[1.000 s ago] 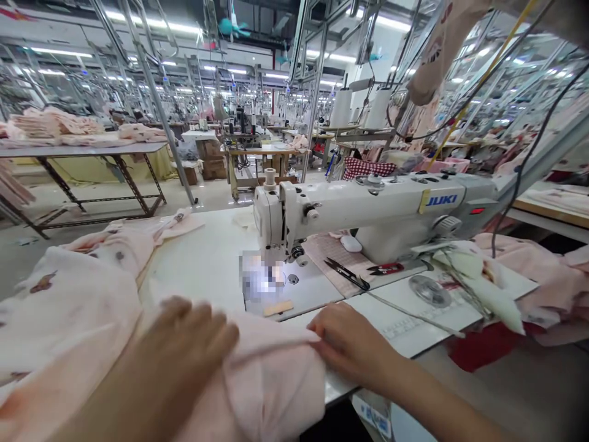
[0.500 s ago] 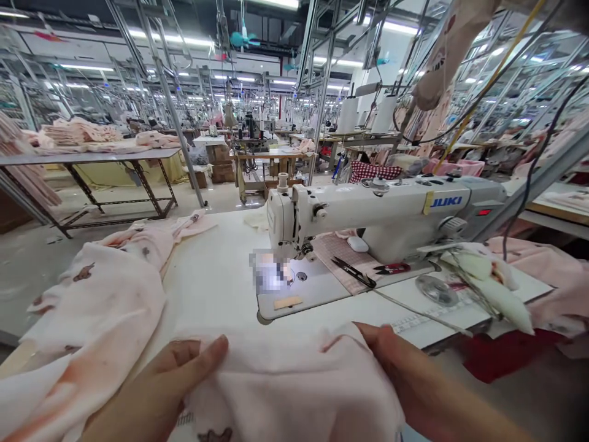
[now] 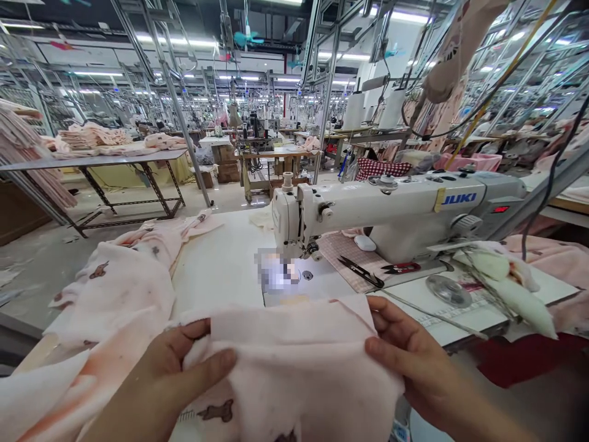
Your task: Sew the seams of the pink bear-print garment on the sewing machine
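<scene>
Between my hands a pale pink piece of fabric (image 3: 294, 362) with brown printed figures is stretched out, its upper edge folded over in a band. My left hand (image 3: 184, 362) pinches its left side, thumb on top and fingers behind. On the right side, my right hand (image 3: 405, 350) grips the cloth near the folded corner, thumb in front. Just beyond the cloth stands a white sewing machine (image 3: 391, 202), its lamp lighting the needle area, which is blurred out. The fabric's near edge covers the front of the machine's metal plate (image 3: 326, 282).
More pink printed fabric (image 3: 124, 276) is heaped at the table's left. Black thread snips (image 3: 361, 272) and red-handled snips (image 3: 400, 268) lie on a checked cloth beside the machine. A clear round disc (image 3: 448, 291) and a ruler tape lie to the right.
My hands have raised the fabric toward the machine and pulled it flatter, so its folded top band shows. My right thumb has come round to the front. The view has shifted slightly.
</scene>
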{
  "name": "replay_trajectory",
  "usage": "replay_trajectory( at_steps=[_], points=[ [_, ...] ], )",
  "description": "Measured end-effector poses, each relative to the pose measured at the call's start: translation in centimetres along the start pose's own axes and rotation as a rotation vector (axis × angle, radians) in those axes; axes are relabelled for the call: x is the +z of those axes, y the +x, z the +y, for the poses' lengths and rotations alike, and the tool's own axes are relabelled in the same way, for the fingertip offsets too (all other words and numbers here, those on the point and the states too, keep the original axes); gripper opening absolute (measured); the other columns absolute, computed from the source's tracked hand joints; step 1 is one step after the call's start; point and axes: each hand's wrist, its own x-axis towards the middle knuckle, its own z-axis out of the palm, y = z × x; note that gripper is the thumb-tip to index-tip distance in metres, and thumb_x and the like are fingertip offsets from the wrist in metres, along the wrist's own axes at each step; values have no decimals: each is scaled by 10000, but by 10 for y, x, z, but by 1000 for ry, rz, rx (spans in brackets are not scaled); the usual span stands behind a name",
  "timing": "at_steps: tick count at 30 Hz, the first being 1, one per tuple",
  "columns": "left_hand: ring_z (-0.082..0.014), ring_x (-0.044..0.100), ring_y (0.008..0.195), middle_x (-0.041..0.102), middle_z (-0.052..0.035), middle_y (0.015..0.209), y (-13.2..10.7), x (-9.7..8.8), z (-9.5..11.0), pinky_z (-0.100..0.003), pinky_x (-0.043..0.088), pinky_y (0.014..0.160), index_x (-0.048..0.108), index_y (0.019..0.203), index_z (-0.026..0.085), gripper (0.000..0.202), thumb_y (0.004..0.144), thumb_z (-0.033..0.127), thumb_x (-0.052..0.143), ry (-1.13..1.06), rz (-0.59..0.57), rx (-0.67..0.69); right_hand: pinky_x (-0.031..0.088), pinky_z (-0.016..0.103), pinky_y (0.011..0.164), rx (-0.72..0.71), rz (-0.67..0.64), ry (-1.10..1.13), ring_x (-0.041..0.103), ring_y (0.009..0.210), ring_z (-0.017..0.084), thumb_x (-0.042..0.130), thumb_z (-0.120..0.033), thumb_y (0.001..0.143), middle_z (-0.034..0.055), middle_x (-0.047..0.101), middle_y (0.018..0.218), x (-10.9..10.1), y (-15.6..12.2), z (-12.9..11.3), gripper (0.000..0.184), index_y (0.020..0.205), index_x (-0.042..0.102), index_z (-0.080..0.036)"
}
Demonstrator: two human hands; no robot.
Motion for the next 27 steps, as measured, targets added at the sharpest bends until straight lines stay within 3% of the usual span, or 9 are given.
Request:
replay_trajectory(
  at_steps=[4,7,11,14,18,20,23,25,27],
  points=[
    [-236,685,855,716,-8,948,8,-3,-7,-296,577,657,475,1095,265,673,541,366,843,129,277,286,418,180,475,-156,94,-122,527,556,98,787,-332,696,-47,548,727,-8,3,6,373,976,544,-300],
    [-172,663,750,683,61,810,7,1,-8,-218,550,593,406,1108,340,687,564,413,819,259,401,481,437,196,538,-257,144,-329,551,650,119,772,-351,715,4,574,758,-15,5,7,216,831,642,-225],
    [-146,629,735,660,36,896,-2,8,-9,-181,528,563,587,1040,325,470,636,524,723,469,395,450,479,275,677,-300,67,-487,607,755,178,756,-359,729,31,589,741,-19,5,-3,152,731,724,-210],
    [-172,632,725,676,7,911,-1,0,-9,-199,508,493,680,907,298,337,681,548,669,694,335,452,488,277,646,-329,39,-567,626,756,189,751,-362,735,35,602,730,-21,4,-10,136,773,750,-232],
    [-170,609,759,634,0,836,7,-12,-7,-222,510,603,678,874,311,179,797,445,588,999,253,717,480,243,575,-590,2,-961,598,671,145,660,-275,826,32,619,745,-29,11,-3,154,961,734,-275],
    [-174,580,798,592,-14,851,12,-11,-3,-259,500,696,668,868,298,166,839,402,541,1066,252,822,496,269,627,-772,4,-1191,602,738,163,608,-219,850,56,633,831,-34,17,2,169,972,716,-264],
    [-218,544,991,576,-48,1029,23,-5,6,-326,460,825,642,812,258,195,859,385,501,1020,236,853,499,364,805,-866,-188,-1297,589,952,219,538,-169,869,82,659,963,-36,22,-10,167,923,677,-243],
    [-230,544,1042,599,-55,1063,31,0,12,-329,458,827,620,791,237,198,841,406,529,849,142,747,498,354,807,-721,-440,-1193,600,940,205,497,-160,892,65,678,909,-32,18,-39,188,944,654,-249],
    [-194,602,852,646,-38,873,36,3,14,-275,477,697,599,768,218,233,776,450,618,577,25,551,500,320,768,-540,-620,-1066,631,855,178,489,-169,909,38,690,831,-25,12,-73,211,944,666,-277]
  ],
)
